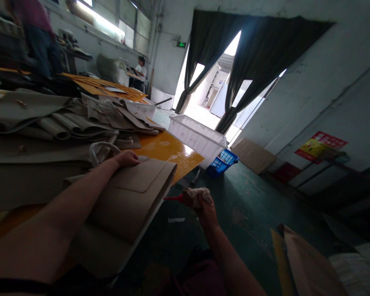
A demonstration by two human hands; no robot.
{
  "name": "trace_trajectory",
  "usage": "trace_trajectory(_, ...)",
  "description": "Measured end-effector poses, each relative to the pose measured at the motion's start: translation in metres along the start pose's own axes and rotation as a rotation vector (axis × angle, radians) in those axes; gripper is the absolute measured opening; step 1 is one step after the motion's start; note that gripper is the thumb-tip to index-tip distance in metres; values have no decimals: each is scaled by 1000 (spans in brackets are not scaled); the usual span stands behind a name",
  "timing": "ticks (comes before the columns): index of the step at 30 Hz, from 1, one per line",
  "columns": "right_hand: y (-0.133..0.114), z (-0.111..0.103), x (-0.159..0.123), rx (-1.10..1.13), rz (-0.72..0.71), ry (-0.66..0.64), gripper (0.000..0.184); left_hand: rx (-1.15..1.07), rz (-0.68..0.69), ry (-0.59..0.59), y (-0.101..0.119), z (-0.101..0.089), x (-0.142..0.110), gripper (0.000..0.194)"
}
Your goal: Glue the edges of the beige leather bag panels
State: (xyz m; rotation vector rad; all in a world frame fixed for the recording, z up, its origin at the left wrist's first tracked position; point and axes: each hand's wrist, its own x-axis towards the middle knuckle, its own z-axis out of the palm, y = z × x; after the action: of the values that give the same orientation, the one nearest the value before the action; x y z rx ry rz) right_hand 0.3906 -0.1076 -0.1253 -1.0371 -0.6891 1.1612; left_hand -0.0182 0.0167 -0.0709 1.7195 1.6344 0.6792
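The left hand (128, 158) rests flat and open on a beige bag (132, 197) lying at the edge of the orange tabletop (169, 150). The right hand (202, 201) is closed around a rag (199, 193) and a red tool (174, 198). The bag looks light, half stiff; better to hold it by the edge or handle

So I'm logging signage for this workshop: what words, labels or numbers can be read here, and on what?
None can be read.
Green lit sign high on the far wall: too small.
Red and yellow poster on the right wall: print blurred.
Beige bag under the left hand: no lettering visible.
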Motion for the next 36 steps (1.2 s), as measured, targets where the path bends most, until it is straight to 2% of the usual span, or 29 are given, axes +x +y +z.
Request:
trace_trajectory(4,5,-4,-2,-5,-5,-2,66,9,5,13,3,-2,-1,42)
trace_trajectory(10,2,5,-2,18,-41,42,66,17,-3,45,8,0,-4,39)
trace_trajectory(14,4,5,-20,18,8,57,69,14,-13,53,7,0,-4,36)
trace_trajectory(20,9,-1,-55,13,46,-20,64,3,-29,28,3,-1,-2,33)
trace_trajectory(24,11,-1,-75,25,71,10,66,-10,-31,29,2,0,-2,35)
trace_trajectory(29,15,-4,-101,9,81,-27,58,0,-26,38,1,0,-1,35)
trace_trajectory(36,7,3,-107,24,80,48,65,16,-31,56,3,1,-2,36)
